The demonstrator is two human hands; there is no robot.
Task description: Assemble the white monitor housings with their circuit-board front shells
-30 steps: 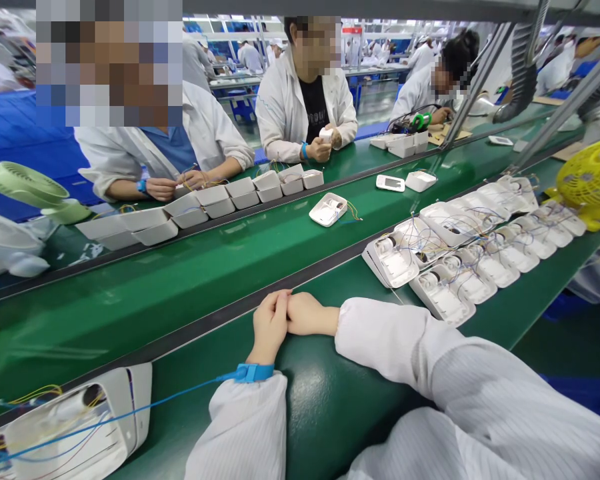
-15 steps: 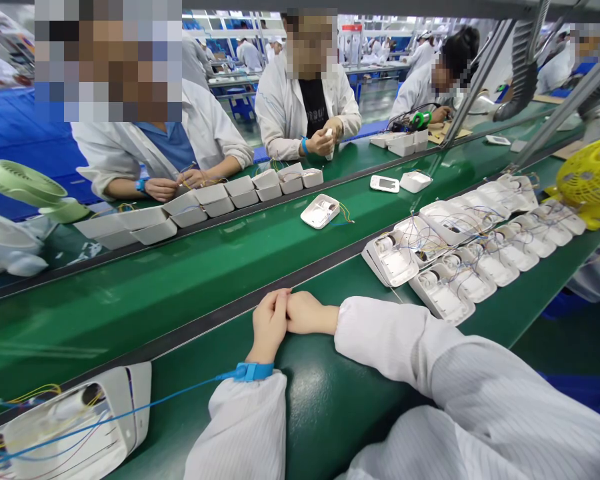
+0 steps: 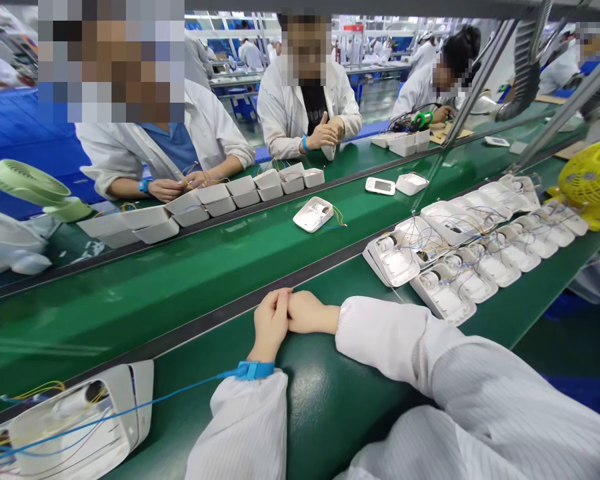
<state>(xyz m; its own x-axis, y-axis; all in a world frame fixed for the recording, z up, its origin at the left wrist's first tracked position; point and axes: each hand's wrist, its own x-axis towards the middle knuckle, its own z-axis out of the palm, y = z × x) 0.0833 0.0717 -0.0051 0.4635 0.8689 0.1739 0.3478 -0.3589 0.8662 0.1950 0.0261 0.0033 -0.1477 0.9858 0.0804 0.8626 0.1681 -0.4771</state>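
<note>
My left hand (image 3: 271, 320) and my right hand (image 3: 305, 312) are clasped together at the near edge of the conveyor belt, resting over the green worktop (image 3: 325, 380). Both are closed, with the fingers folded against each other and partly hidden; no object shows in them. A blue wrist strap (image 3: 254, 371) with a blue cord circles my left wrist. Lower left lies a white plastic housing (image 3: 143, 400) with yellow, red and blue wires inside. To the right of my hands stand rows of similar open white housings (image 3: 443, 293) with tangled wires.
A green conveyor belt (image 3: 190, 267) crosses in front, carrying a white housing (image 3: 313, 215), a panel with a screen (image 3: 380, 186) and another shell (image 3: 412, 183). Co-workers sit opposite, behind a row of white housings (image 3: 195, 205). A yellow fan (image 3: 593, 180) stands at right, a green fan (image 3: 27, 180) at left.
The housing, panel and shell on the belt have shifted slightly left. The co-worker opposite has brought their hands together differently over a white part. My hands stay clasped in place.
</note>
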